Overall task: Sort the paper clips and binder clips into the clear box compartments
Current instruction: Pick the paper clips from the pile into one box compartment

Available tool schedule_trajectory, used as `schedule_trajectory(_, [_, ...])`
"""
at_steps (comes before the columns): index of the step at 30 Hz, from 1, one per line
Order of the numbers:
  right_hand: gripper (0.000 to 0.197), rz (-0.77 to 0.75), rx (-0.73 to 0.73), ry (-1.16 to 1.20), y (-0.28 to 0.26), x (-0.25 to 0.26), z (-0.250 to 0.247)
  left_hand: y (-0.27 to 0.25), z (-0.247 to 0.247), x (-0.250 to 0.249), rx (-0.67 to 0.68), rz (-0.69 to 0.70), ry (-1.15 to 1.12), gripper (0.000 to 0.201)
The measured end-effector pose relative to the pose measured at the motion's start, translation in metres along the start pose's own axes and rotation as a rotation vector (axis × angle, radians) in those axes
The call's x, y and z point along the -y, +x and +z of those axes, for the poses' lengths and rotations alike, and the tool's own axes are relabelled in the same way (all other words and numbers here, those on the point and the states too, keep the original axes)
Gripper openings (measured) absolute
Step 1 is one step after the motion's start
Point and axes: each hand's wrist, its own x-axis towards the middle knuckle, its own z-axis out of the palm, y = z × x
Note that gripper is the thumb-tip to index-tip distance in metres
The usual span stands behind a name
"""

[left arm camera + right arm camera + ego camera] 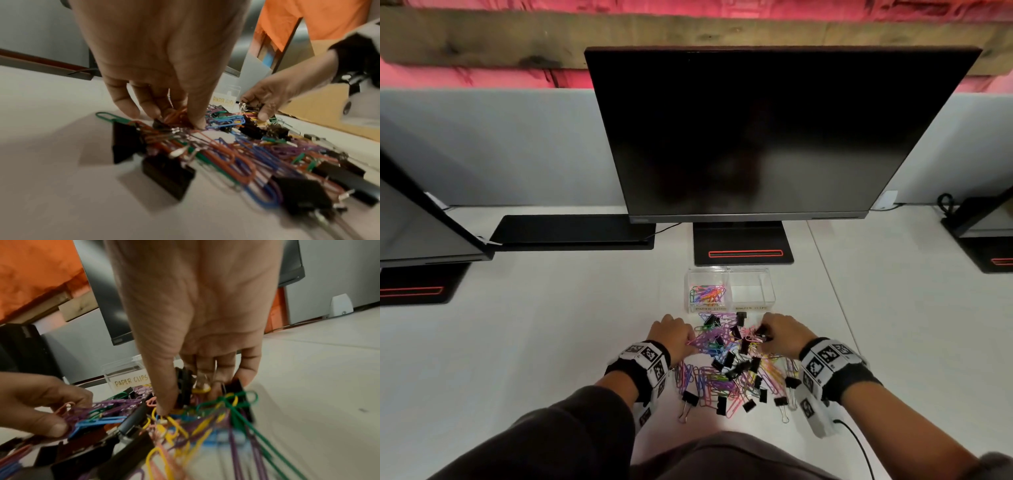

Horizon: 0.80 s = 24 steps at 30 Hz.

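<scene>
Binder clips [185, 386] are pinched in right hand [782, 334] fingers [164, 394]; empty binder-clip compartment [753, 291] lies straight ahead. Paper clips [176, 115] are pinched by left hand [671, 334].

Two handwritten labels stand on the front wall of the clear box [729, 291]. The label [131, 381] on the left compartment reads "PAPER CLIPS"; the label [223, 102] on the right compartment reads "BINDER CLIPS". Nothing else is legible.
</scene>
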Motion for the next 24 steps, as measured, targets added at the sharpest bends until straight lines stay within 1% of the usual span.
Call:
schedule_trajectory(2, [0.037,0.002,0.002,0.065,0.0,-0.001,-0.001,-0.002,0.0,0.0,0.016,0.021,-0.014,0.032])
schedule_trajectory(4, [0.035,-0.009,-0.025,0.103,-0.002,-0.002,-0.003,-0.003,-0.003,0.001,0.023,0.026,-0.042,0.03])
schedule_trajectory(6, [0.025,-0.03,-0.053,0.14,-0.003,-0.002,-0.005,-0.003,-0.007,0.001,0.016,0.021,-0.087,0.031])
schedule_trajectory(8, [0.01,-0.035,-0.066,0.194,-0.005,-0.002,-0.01,-0.003,-0.012,0.0,-0.005,0.024,-0.148,0.032])
schedule_trajectory(10, [0.012,-0.016,-0.063,0.313,-0.007,-0.002,-0.014,-0.004,-0.017,-0.001,-0.03,0.037,-0.198,0.032])
schedule_trajectory(12, [0.007,0.001,-0.041,0.521,-0.01,-0.004,-0.017,-0.004,-0.021,-0.003,-0.066,0.044,-0.239,0.033])
schedule_trajectory(13, [0.009,0.002,-0.038,0.602,-0.013,-0.004,-0.017,-0.005,-0.022,-0.004,-0.088,0.044,-0.26,0.034])
schedule_trajectory(15, [0.021,0.011,-0.035,0.701,-0.016,-0.006,-0.015,-0.008,-0.022,-0.005,-0.125,0.035,-0.297,0.034])
schedule_trajectory(16, [0.021,0.013,-0.044,0.734,-0.017,-0.006,-0.014,-0.009,-0.022,-0.005,-0.138,0.027,-0.303,0.034])
schedule_trajectory(20, [0.005,0.049,-0.102,0.908,-0.02,-0.011,-0.007,-0.017,-0.018,-0.007,-0.153,0.008,-0.321,0.028])
schedule_trajectory(22, [0.012,0.072,-0.096,0.978,-0.023,-0.014,-0.002,-0.019,-0.015,-0.007,-0.168,-0.01,-0.367,0.024])
schedule_trajectory(24, [0.02,0.071,-0.083,1.057,-0.027,-0.016,0.0,-0.022,-0.014,-0.009,-0.18,-0.022,-0.418,0.028])
